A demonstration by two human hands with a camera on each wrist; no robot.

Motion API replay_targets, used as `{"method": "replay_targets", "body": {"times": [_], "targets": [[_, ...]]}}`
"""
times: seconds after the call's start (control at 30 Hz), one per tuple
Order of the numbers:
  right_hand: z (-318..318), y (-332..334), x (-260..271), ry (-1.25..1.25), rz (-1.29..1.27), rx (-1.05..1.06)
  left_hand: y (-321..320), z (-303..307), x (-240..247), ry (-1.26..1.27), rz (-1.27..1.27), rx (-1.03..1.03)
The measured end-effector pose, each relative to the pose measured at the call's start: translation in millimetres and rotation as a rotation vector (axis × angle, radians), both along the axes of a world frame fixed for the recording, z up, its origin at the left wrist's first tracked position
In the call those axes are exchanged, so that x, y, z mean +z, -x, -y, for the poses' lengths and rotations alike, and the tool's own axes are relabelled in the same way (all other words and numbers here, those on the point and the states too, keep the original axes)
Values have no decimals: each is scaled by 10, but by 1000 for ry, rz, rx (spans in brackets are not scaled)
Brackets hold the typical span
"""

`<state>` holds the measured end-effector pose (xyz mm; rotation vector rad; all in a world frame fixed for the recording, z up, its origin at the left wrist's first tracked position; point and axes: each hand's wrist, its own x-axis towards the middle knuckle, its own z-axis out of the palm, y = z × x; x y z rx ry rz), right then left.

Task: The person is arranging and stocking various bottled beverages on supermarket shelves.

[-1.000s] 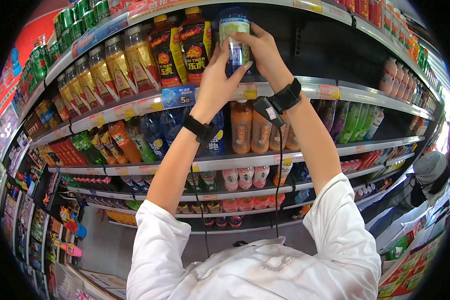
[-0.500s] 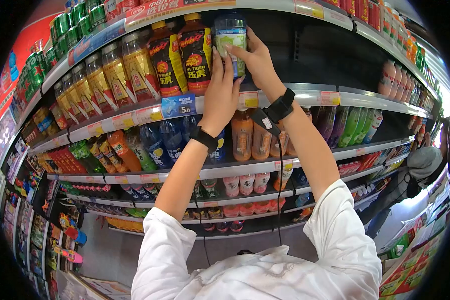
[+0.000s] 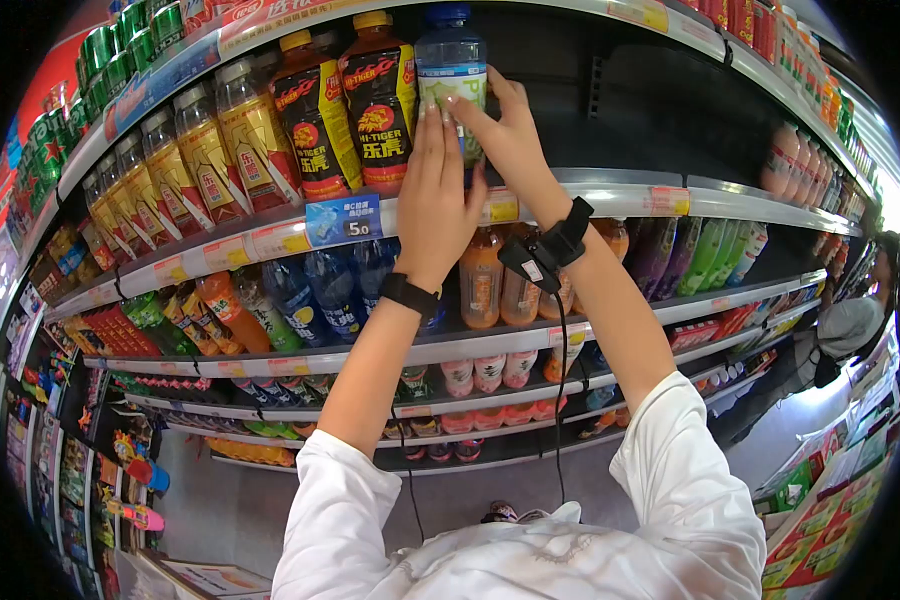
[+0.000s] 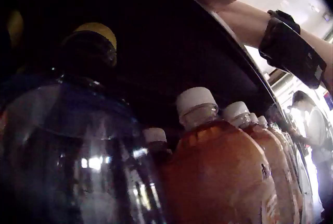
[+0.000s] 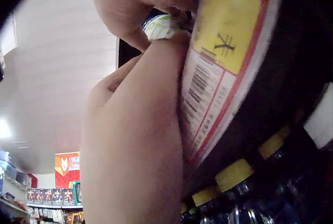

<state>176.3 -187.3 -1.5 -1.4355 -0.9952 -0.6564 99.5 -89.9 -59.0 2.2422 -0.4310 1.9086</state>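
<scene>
My right grip [image 3: 510, 135] clasps, my left grip [image 3: 435, 195] presses flat-fingered, the clear blue-capped plastic bottle [image 3: 452, 60] — standing, seemingly placed, on the grey shelf [image 3: 610, 183] right of the orange-capped dark bottle [image 3: 378, 100] — neither yet off.

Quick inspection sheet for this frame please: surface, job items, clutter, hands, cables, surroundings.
Surface: top shelf, price strip along its front edge.
Job's things: blue-capped bottle, upright next to the Hi-Tiger bottles; its base is hidden by the hands.
Clutter: nothing seen loose; orange drinks stand in rows on the shelf below.
Hands: left hand has straight fingers against the bottle's label; right hand grips its side.
Cables: cable hangs from the wrist camera on the right arm.
Surroundings: shop aisle; another person at the right edge.
</scene>
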Motion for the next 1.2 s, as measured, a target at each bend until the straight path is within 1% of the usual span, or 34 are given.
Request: {"method": "replay_targets", "body": {"times": [0.07, 0.13, 0.2, 0.3, 0.33, 0.43, 0.57, 0.67, 0.77, 1.07, 1.2], "targets": [[-24, 19, -40, -79, -31, -73, -2, -5, -27, -19, 12, 19], [10, -26, -13, -132, -76, 79, -15, -11, -31, -33, 22, 39], [-5, -50, 74, -259, -308, 306, 8, 8, -12, -39, 9, 46], [39, -55, 311, -284, -682, 422, 23, 19, -2, -62, -17, 59], [53, -62, 390, -240, -721, 396, 36, 32, 6, -69, -28, 69], [-1, -339, 458, -205, -745, 579, 54, 58, 26, -72, -52, 77], [-104, -609, 455, -83, -803, 616, 48, 60, 32, -69, -70, 70], [-163, -594, 406, -26, -831, 558, 52, 58, 29, -71, -77, 82], [-160, -392, 433, -46, -866, 571, 44, 55, 21, -73, -65, 88], [-179, -414, 361, -42, -810, 566, 48, 56, 24, -81, -48, 92], [-167, -388, 368, -27, -840, 572, 46, 64, 24, -74, -54, 100]]}}
